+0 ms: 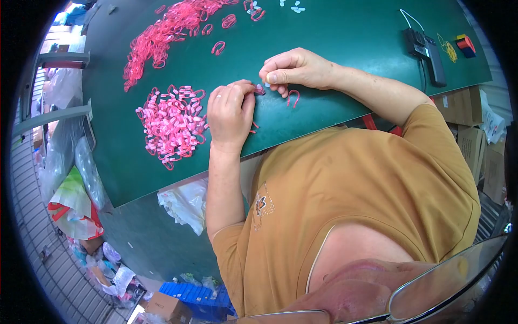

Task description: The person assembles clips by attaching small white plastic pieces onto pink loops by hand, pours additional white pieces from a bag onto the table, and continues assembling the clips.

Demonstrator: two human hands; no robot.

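Note:
My left hand (231, 110), a ring on one finger, is closed with thumb and fingertips pinching a pink cord loop (259, 89); part of it is hidden by the fingers. My right hand (299, 70) comes in close from the right, thumb and forefinger pinched on a small whitish piece (267, 85). The two sets of fingertips nearly meet. Below my right fingers a single pink loop (293, 98) lies on the green table. Another bit of pink cord (254, 127) shows beside my left wrist. Left of my left hand is a pile of pink loops with pale pink pieces on them (174, 121).
A larger heap of pink loops (167, 35) spreads at the far left of the green table (345, 32). Small white pieces (298, 9) lie at the far edge. To the right are a black device with a cable (423, 48), yellow bands (447, 49) and a red-yellow item (465, 46).

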